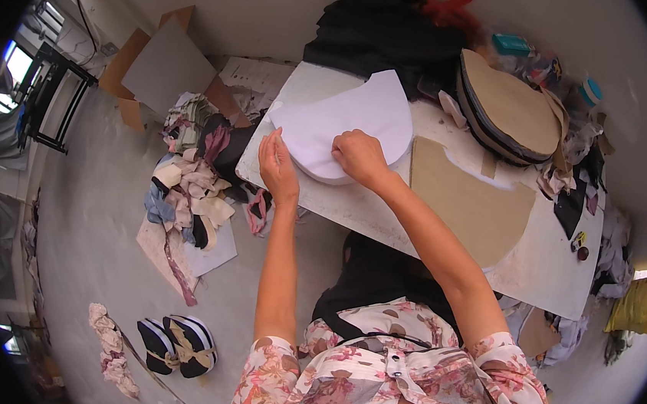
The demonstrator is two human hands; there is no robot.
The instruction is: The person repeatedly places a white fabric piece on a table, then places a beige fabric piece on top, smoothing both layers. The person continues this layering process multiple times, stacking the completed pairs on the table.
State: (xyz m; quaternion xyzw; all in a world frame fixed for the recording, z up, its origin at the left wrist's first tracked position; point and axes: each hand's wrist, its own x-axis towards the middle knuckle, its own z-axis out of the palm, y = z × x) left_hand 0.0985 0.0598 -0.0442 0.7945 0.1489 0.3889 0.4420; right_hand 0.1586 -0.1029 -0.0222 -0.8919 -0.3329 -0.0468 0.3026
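Note:
A white crescent-shaped piece [354, 120], looking like padded sheet or foam, lies near the left end of the table. Against its left edge rests my left hand [279, 169], fingers fairly straight and close together. My right hand [362, 157] is closed in a fist-like pinch on the lower middle of the white piece. Whatever is between those fingertips is too small or hidden to make out. A tan piece of similar curved outline [462, 202] lies flat on the table, right of my right forearm.
The white table [550, 253] holds a stack of tan and black curved pieces [512, 107] at back right and black cloth [369, 33] at the back. Fabric scraps [194, 191] and an open cardboard box [170, 65] stand at left. Tied bundles [180, 343] lie on the floor.

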